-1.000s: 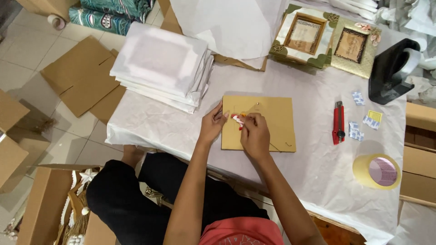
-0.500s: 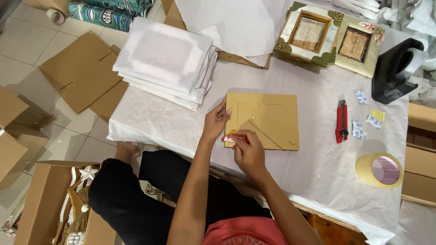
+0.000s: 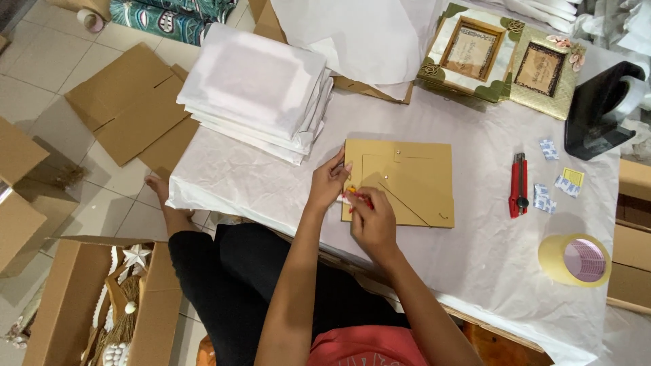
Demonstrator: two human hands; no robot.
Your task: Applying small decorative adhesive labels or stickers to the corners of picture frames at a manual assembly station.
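Both forearms reaching forward over the near edge of the table, converging toward its middle. Left hand [image 3: 329, 181] turned thumb-inward, fingers curled and pinched at the tips. Right hand [image 3: 372, 218] just beside it, knuckles up, fingers folded into a pinch meeting the left fingertips. Wrists slightly bent, elbows low by the torso.

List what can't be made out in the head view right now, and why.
- Small red and white item at the tan backing board's left edge: too small, pinched between left hand and right hand.
- Right hand's fingertips: curled under the hand itself.
- Black tape dispenser: cut off by the right edge.
- Open carton's contents: partly under its flap.
- Pictures inside the two decorated frames: too small.
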